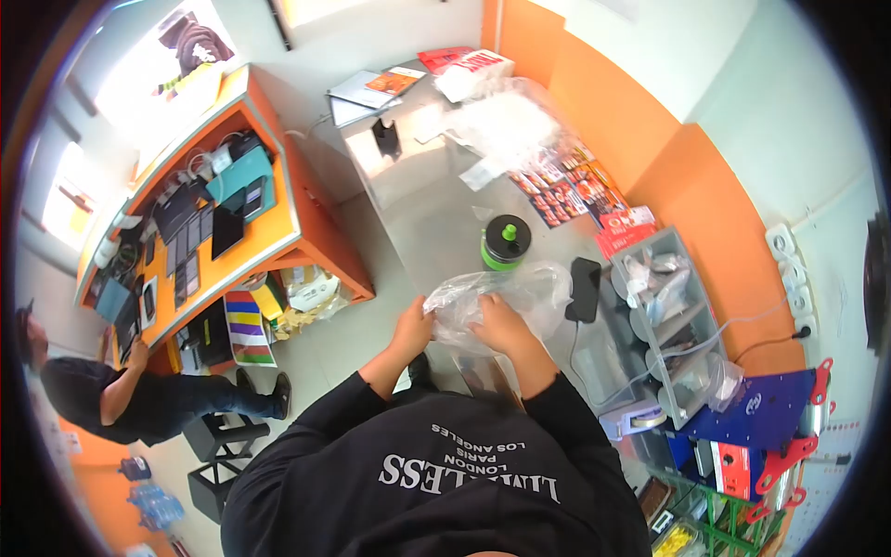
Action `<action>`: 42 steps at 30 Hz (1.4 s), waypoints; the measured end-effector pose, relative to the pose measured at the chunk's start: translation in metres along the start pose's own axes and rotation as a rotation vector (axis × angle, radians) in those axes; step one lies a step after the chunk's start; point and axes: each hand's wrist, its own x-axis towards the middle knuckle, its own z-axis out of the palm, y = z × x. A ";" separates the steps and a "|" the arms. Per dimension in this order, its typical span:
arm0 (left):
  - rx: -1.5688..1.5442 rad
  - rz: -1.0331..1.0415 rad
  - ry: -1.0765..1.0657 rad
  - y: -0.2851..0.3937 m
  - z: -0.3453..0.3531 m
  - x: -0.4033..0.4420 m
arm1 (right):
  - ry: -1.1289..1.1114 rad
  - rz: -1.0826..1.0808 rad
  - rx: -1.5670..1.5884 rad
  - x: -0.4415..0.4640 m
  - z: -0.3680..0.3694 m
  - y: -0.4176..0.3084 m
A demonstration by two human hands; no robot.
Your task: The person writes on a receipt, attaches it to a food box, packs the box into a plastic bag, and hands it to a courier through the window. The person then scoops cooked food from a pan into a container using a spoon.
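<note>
A clear, crumpled plastic bag (543, 288) is stretched between my two hands, above the near edge of the grey metal table (408, 209). My left hand (415, 327) has its fingers closed on the bag's left side. On the other side, my right hand (499, 325) grips the bag near its middle, its fingers partly hidden by the film. Just beyond the bag stands a green jar with a black lid and green knob (507, 237). A black phone (584, 290) with a cable lies to the right of the bag.
A grey divided organizer (664, 306) holds plastic packets at right, beside a tape dispenser (636, 420). Printed sheets (566, 186) and plastic film (510, 121) cover the table's far side. Another person (121, 399) stands at left by an orange counter (278, 186) with phones and laptops.
</note>
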 end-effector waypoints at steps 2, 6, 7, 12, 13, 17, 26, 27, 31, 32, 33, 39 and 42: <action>0.082 0.047 0.009 -0.013 -0.011 0.009 | 0.002 -0.086 0.104 -0.010 -0.041 -0.022; 0.091 0.037 0.076 -0.027 -0.018 0.009 | -0.154 0.255 0.019 -0.064 -0.081 -0.015; 0.106 0.148 0.116 -0.025 -0.021 0.008 | -0.265 0.428 -0.136 -0.079 -0.079 -0.007; 0.340 0.538 0.198 -0.014 -0.016 0.000 | -0.160 0.525 -0.321 -0.124 -0.018 0.003; 0.405 0.568 0.233 -0.009 -0.013 -0.004 | -0.135 0.536 -0.276 -0.126 0.001 0.012; 0.632 0.493 0.172 -0.001 -0.006 -0.006 | -0.051 0.581 -0.252 -0.145 0.010 0.028; 0.124 0.305 -0.045 -0.044 0.025 0.032 | -0.003 0.366 -0.294 -0.187 -0.138 0.008; 0.141 0.367 -0.094 -0.046 0.027 0.032 | 0.026 0.315 -0.374 -0.183 -0.152 -0.004; 0.379 0.427 -0.285 -0.058 0.055 0.054 | 0.227 -0.190 -0.194 -0.135 -0.174 -0.031; 0.430 0.447 -0.360 -0.058 0.061 0.056 | 0.132 -0.197 -0.085 -0.123 -0.173 -0.025; 0.421 0.550 -0.294 -0.053 0.063 0.050 | 0.044 -0.170 0.019 -0.116 -0.166 -0.015; 0.324 0.446 -0.422 -0.023 0.063 0.051 | 0.014 -0.233 0.144 -0.047 -0.139 -0.028; -0.003 0.587 -0.454 -0.052 0.090 0.069 | -0.015 -0.146 0.312 -0.039 -0.117 -0.025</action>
